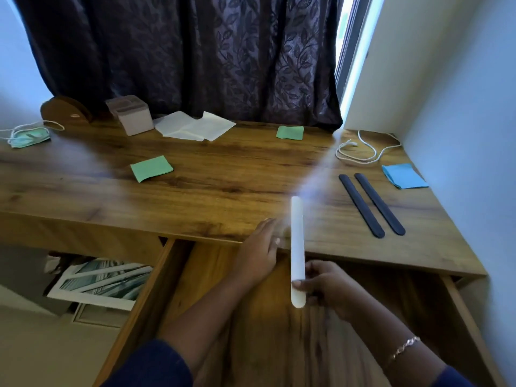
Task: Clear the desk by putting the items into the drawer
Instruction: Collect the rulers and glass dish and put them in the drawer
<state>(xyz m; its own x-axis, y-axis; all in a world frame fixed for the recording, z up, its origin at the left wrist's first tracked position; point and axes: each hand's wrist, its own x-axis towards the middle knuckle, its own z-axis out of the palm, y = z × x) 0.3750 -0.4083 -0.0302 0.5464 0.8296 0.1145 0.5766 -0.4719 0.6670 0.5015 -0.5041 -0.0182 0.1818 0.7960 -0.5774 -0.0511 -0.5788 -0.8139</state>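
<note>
A dark leaf-patterned curtain (195, 51) closes the back of the room and a pale wall (460, 107) stands on my right, boxing in the brown wood-grain desk (223, 174). Under its front edge the wooden drawer (209, 270) is pulled open toward me, and the part of its floor I can see is bare. Much is left on top: white paper sheets (195, 126), two green square notes (151, 168), a blue paper square (403, 176), a coiled white cable (363, 152), a green face mask (29, 137), and two long black flat strips (363, 205) side by side on my right. The flat white stick (296, 247) with rounded ends is off the desk. Its long axis points away from me, near end above the drawer, far end above the desk's edge. My right hand (324, 283) pinches that near end. My left hand (259, 252) lies just beside the stick at the desk's edge, fingers straight, holding nothing; blur hides whether it touches. I judge the drop goes straight down, the right hand's job.
</note>
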